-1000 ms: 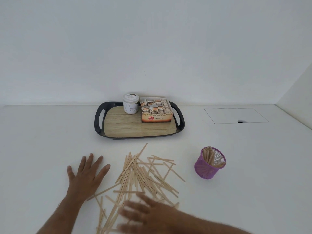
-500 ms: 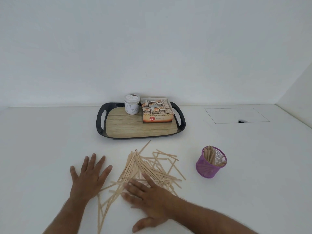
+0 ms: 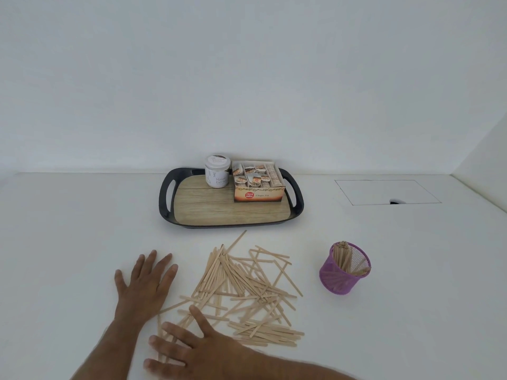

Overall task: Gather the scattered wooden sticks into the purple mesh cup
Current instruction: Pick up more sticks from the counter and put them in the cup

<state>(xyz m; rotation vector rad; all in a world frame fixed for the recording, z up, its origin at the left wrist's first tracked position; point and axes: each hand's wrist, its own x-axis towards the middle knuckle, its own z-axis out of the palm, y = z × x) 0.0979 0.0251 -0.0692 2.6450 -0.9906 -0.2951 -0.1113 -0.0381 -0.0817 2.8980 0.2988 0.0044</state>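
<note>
Several pale wooden sticks lie scattered in a loose pile on the white table, in front of the tray. The purple mesh cup stands upright to the right of the pile, with several sticks upright inside it. My left hand lies flat on the table just left of the pile, fingers spread, holding nothing. My right hand lies flat, palm down, over the near left end of the pile, fingers spread and pointing left; it covers some sticks.
A black-rimmed tray with a wood-look base stands behind the pile. On it are a white jar and an open box of tea bags. A rectangular panel is outlined in the table at the back right.
My right hand has slid back toward me and to the left across the sticks, dragging some into a bundle at the near right. My left hand has stayed flat in place.
</note>
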